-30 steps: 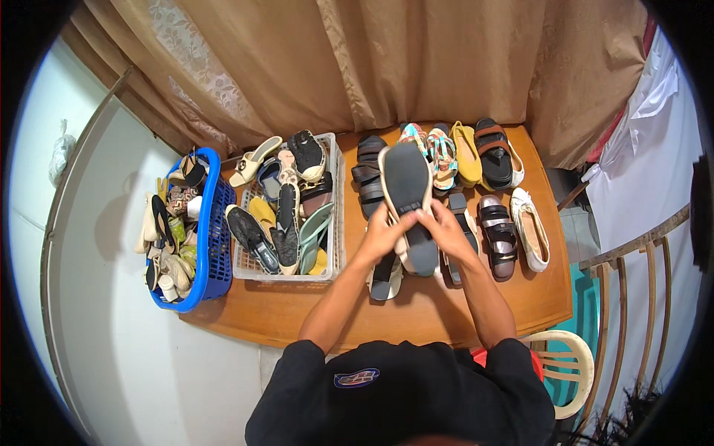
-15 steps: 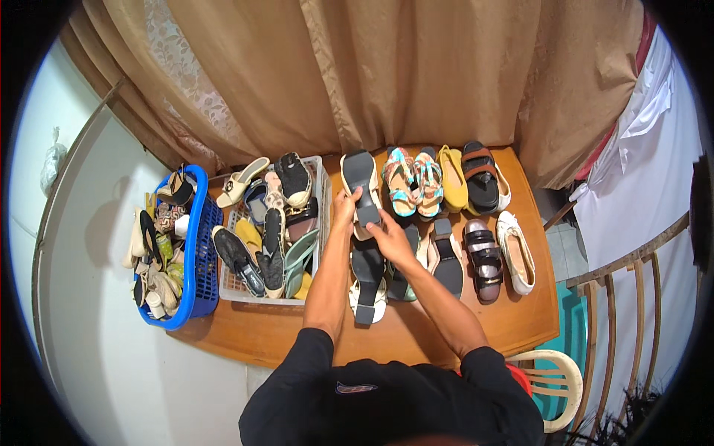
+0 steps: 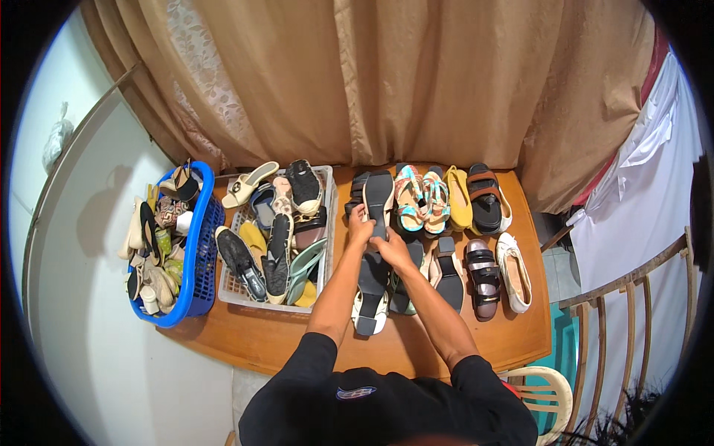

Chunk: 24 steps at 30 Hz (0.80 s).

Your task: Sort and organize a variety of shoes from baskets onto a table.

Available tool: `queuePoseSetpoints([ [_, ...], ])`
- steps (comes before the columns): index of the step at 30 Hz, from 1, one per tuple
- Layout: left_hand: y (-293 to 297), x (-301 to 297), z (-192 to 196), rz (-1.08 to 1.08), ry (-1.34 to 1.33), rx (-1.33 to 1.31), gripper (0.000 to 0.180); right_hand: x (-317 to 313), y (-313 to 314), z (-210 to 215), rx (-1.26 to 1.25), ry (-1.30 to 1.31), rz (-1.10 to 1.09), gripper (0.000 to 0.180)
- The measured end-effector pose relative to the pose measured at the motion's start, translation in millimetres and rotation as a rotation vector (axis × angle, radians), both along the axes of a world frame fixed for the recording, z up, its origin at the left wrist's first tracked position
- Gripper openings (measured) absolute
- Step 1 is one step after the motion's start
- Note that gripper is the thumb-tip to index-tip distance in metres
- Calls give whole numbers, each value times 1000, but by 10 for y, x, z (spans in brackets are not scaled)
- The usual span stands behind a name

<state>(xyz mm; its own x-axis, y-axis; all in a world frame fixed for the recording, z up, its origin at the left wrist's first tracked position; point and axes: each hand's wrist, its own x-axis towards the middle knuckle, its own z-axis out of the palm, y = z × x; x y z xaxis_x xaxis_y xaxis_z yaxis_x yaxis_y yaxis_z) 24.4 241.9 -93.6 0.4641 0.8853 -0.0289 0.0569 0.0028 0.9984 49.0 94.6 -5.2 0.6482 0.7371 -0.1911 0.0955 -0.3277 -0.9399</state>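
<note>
One cream-edged shoe (image 3: 378, 195) is in our grip, turned sole-up over the far row of footwear on the wooden table (image 3: 290, 349). Our left hand (image 3: 362, 225) is clamped on its left side near the heel end, and our right hand (image 3: 393, 251) closes on that same nearer end from the right; some fingertips are hidden beneath, so we cannot tell exactly how they curl. It lies between a dark strappy sandal (image 3: 356, 195) and the multicolored sandals (image 3: 408, 195), its toe end pointing toward the curtain (image 3: 446, 89). Whether it touches the wood, we cannot tell.

We judge the step in hand to be handling this shoe for placement or a check of its underside. The next move seems to call for steadying it in line with its neighbors and loosening both hands without nudging the sole-up shoe (image 3: 373, 276) just nearer to us.

As for looks, the sole is dark, broad and rounded-square at the toe, narrower toward our fingers, with a pale rim along its sides; the upper faces down, out of sight.
</note>
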Motion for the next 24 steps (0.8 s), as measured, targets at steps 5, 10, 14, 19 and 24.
queuePoseSetpoints([
  [5, -267, 43, 263, 77, 278, 120, 57, 42, -128, -115, 57, -42, -68, 70],
  [10, -665, -195, 968, -83, 110, 203, 46, -13, -330, -21, 163, 72, -85, 47],
  [14, -688, -436, 1190, -223, -86, 148, 43, -127, -356, 219, 209, 100, -36, 37],
  [19, -733, -858, 1614, -402, -207, -98, 32, -229, -289, 346, 230, 189, 43, 28],
  [24, -626, -1282, 1764, -418, -247, -15, 28, -380, -94, 390, 273, 233, 82, 29],
])
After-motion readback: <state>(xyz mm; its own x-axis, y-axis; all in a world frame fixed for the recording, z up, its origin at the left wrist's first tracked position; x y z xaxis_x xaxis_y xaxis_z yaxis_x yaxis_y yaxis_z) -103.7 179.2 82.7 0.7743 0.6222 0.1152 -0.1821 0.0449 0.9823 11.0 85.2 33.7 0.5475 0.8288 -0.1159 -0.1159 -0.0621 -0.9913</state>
